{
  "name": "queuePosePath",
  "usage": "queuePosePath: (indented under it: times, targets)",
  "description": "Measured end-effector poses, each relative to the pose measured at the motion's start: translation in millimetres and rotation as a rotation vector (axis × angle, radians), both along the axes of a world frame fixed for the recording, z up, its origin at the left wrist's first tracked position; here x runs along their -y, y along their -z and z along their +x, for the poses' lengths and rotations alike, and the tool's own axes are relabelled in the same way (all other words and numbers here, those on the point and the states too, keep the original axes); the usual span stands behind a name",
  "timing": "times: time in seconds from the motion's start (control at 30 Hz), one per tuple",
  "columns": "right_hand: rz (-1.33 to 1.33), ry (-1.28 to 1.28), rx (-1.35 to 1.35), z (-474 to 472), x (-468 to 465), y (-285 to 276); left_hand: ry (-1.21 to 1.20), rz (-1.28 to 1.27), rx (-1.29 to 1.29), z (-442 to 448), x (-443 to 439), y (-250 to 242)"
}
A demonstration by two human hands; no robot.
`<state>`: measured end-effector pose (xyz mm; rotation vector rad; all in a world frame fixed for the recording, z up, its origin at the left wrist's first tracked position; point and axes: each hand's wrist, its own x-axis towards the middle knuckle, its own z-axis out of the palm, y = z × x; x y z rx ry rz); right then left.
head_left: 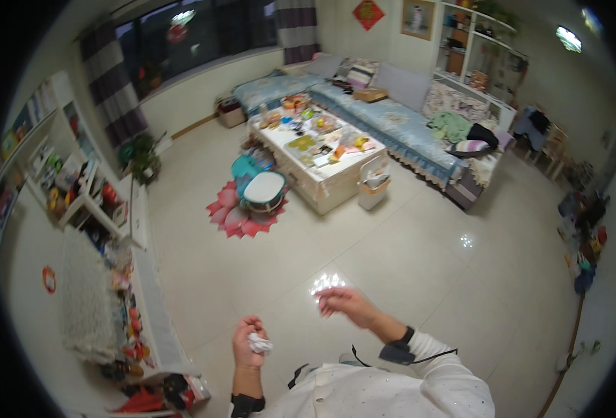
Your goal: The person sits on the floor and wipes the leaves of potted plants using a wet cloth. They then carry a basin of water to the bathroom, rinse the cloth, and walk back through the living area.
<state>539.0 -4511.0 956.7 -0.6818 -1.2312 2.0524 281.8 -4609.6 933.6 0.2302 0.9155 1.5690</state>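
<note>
My left hand is closed around a crumpled white paper or tissue, which shows at the palm. To its right, my right hand is held over the tiled floor with fingers somewhat bent and apart, holding nothing that I can see; it is slightly blurred. Both wrists wear black bands. Farther off stands a white coffee table covered with many small items. A small waste bin with an orange rim and stuff inside stands against its near right end.
A teal child's chair stands on a pink flower-shaped mat. A blue-covered sofa runs behind the coffee table. A long low cabinet and shelves line the left side. Bags and bottles lie along the right wall.
</note>
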Motion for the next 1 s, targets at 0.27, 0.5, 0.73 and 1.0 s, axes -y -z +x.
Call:
queuePosePath:
  times: [0.27, 0.5, 0.73, 1.0]
  targets:
    - [0.017, 0.079, 0.044, -18.0, 39.8, 67.1, 0.491, 0.033, 0.253, 83.0, -32.9, 41.4]
    - [0.046, 0.32, 0.336, 22.6, 56.6, 83.3, 0.595, 0.004, -0.086, 111.2, -41.0, 59.2]
    - [-0.062, 0.404, 0.315, 44.6, 52.6, 97.9, 0.659, 0.039, -0.303, 129.6, -47.0, 65.7]
    - [-0.231, 0.484, -0.005, 56.8, 56.6, 98.5, 0.703, -0.097, -0.172, 125.7, -47.4, 82.9]
